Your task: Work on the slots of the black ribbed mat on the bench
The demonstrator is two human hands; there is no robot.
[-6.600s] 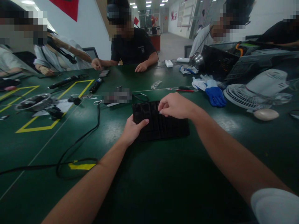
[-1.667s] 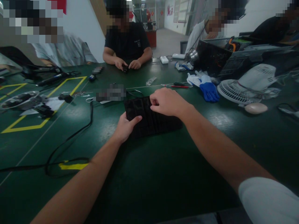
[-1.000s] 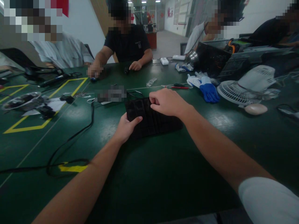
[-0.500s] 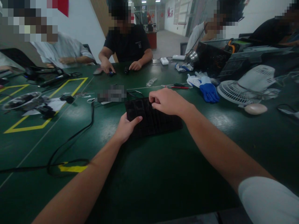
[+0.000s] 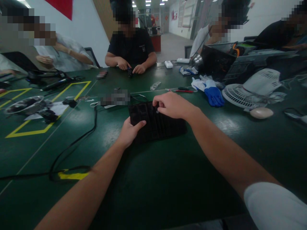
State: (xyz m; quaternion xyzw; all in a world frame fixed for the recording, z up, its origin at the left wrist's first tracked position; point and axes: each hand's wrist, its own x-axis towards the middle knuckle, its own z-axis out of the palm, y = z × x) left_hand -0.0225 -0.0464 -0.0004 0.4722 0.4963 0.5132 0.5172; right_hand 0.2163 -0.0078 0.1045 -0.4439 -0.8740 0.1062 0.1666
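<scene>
A flat, dark rectangular panel point(image 5: 165, 126) with ribs and recesses on its face is in front of me on the green table. My left hand point(image 5: 128, 131) grips its left edge, thumb lying over the face and the other fingers hidden underneath. At its upper middle, my right hand point(image 5: 172, 104) is closed with fingers curled together against the surface. A tiny light spot shows by the right fingertips, too small to name. Whatever those fingers may pinch is hidden.
Beyond the panel lie red and black screwdrivers point(image 5: 184, 90) and a small clear bag point(image 5: 155, 85). Blue-white gloves point(image 5: 214, 94) and a white fan point(image 5: 249, 91) stand right. A black cable point(image 5: 72, 146) runs left. Across the table, a person point(image 5: 130, 48) handles a small dark item.
My hands and the panel have barely moved. The person opposite has brought one hand closer to the other. At the far left, another person has raised their hands.
</scene>
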